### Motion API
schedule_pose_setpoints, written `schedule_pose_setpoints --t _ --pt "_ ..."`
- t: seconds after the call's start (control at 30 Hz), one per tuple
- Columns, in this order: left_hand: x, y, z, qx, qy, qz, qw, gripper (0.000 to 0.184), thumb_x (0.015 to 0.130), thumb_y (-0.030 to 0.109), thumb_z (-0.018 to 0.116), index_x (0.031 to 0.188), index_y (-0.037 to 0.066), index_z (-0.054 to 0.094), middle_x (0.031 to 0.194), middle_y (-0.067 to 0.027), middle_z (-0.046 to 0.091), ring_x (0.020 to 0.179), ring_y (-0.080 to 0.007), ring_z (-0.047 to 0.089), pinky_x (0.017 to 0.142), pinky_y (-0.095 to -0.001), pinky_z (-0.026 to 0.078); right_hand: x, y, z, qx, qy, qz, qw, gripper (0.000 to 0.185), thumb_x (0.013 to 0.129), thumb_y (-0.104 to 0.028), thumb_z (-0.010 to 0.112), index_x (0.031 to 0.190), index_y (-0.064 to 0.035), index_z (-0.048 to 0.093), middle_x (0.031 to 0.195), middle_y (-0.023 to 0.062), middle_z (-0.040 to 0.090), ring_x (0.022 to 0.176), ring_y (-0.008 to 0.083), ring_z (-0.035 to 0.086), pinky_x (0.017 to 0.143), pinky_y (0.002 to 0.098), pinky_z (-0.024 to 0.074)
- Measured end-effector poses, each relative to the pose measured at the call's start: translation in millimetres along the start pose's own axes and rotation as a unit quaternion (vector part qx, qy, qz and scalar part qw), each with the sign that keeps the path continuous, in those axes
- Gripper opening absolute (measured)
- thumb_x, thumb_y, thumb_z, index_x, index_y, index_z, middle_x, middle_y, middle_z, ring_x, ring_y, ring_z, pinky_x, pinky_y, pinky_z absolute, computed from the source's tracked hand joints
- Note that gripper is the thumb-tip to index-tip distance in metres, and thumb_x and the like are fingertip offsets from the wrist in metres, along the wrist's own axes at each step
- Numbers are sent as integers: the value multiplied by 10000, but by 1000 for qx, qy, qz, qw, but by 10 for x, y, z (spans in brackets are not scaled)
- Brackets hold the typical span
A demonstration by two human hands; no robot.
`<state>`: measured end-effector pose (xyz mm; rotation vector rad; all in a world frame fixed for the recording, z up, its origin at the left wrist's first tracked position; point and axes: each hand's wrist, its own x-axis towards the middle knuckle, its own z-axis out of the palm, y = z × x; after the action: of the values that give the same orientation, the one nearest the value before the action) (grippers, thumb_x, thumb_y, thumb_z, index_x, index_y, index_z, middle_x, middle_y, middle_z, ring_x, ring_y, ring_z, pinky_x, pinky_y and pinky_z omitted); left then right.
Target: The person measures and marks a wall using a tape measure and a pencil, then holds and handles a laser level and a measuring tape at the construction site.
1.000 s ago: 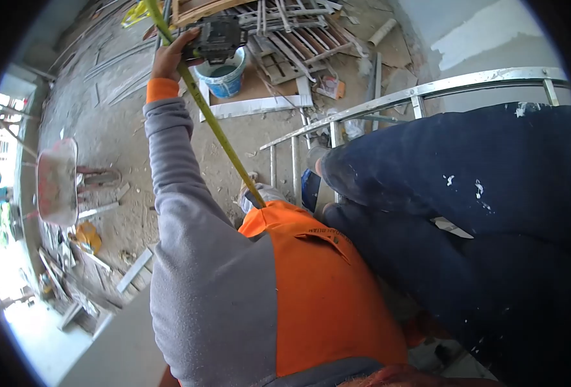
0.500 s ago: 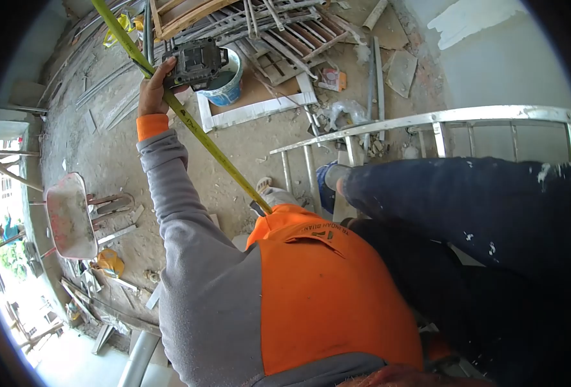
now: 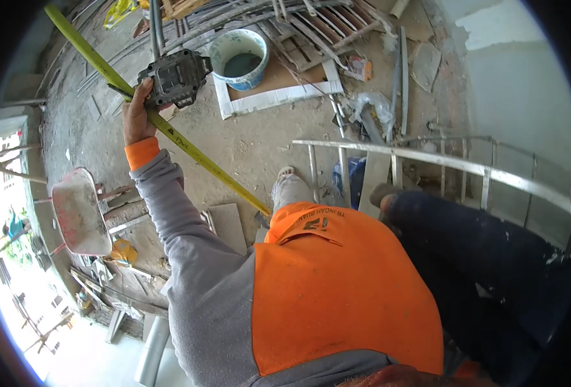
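My left hand (image 3: 137, 116) reaches up and forward, its fingers closed around a long, straight yellow strip (image 3: 218, 171). Dark markings show on the strip, which slants from the upper left past my hand to the hem of my orange shirt (image 3: 337, 290). Beside my fingers is a chunky black box-like device (image 3: 176, 79). Whether my hand grips that device too, I cannot tell. A short dark piece (image 3: 119, 91) crosses the strip just above my hand. My right hand is out of view.
A metal ladder (image 3: 434, 157) stands at right, by dark, paint-spotted trouser legs (image 3: 485, 226). Ahead, a bucket (image 3: 239, 61) rests beside a white-edged board (image 3: 279, 98), with pipes and frames behind. A wheelbarrow (image 3: 79, 209) is at left; rubble and offcuts litter the floor.
In the view, my left hand, the strip and the black device have shifted down and left. More of the bucket shows. The dark trouser legs and the ladder appear lower.
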<state>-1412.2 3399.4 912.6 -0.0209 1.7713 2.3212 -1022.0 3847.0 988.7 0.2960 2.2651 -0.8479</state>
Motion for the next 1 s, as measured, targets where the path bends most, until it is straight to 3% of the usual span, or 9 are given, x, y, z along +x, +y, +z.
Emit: schedule_pose_setpoints --t 0.2,0.27,0.33,0.4,0.47,0.53,0.67,0.73,1.0 --pt "-51 201 -561 9 40 26 999 274 802 227 701 907 -11 618 793 -77 641 643 -139 624 558 -280 553 279 -348 -55 19 -127 -37 991 244 936 -207 483 1125 -113 606 1127 91 605 1111 173 546 936 298 416" --pt "-139 276 -666 8 66 6 998 258 802 215 699 909 -4 618 800 -69 635 632 -139 615 587 -272 532 -261 -667 -304 -70 320 -154 932 236 932 -158 509 1110 -37 607 1052 103 618 989 150 567 852 280 448" --pt "-193 319 -793 10 67 1 998 250 801 210 696 910 -2 620 806 -63 636 656 -143 619 627 -276 519 -599 -781 -437 -138 693 -238 666 235 927 -109 536 1095 39 608 977 114 631 866 128 589 769 261 479" --pt "-262 383 -865 13 68 2 998 251 803 220 694 902 1 621 799 -50 635 682 -137 621 647 -274 519 -94 -1047 -506 -12 631 -91 771 200 894 -73 577 1049 44 626 913 96 638 775 124 595 684 244 478" --pt "-288 412 -1018 18 73 -6 997 248 811 215 686 919 0 625 831 -55 651 729 -144 634 680 -278 519 284 -939 -570 18 603 -79 794 200 867 -73 620 1038 30 631 860 68 630 738 114 573 654 249 465" --pt "-391 484 -998 -2 63 2 998 262 821 209 676 955 -11 630 887 -81 668 759 -162 647 697 -281 520 572 -569 -552 119 585 -64 800 222 851 -106 646 1039 11 635 824 60 624 707 102 553 648 244 460" --pt "-500 579 -1055 -22 28 -33 999 326 851 200 630 1060 -47 595 973 -121 667 807 -191 661 757 -298 530 939 -334 -486 56 580 -61 811 235 840 -116 655 1040 6 629 789 58 606 678 94 532 630 247 453" --pt "-518 580 -1082 -9 15 -51 999 352 850 201 626 1085 -56 577 987 -126 663 827 -195 662 764 -310 536 1084 -282 -405 177 508 -22 843 242 828 -119 662 1034 2 625 774 63 600 664 100 538 610 264 456" --pt "-314 419 -814 22 -57 -134 989 467 796 223 679 1137 -70 551 1025 -136 651 877 -214 654 779 -332 538 1633 153 -161 67 463 -14 884 308 818 -204 665 1054 -13 613 819 108 568 640 169 560 583 303 478"
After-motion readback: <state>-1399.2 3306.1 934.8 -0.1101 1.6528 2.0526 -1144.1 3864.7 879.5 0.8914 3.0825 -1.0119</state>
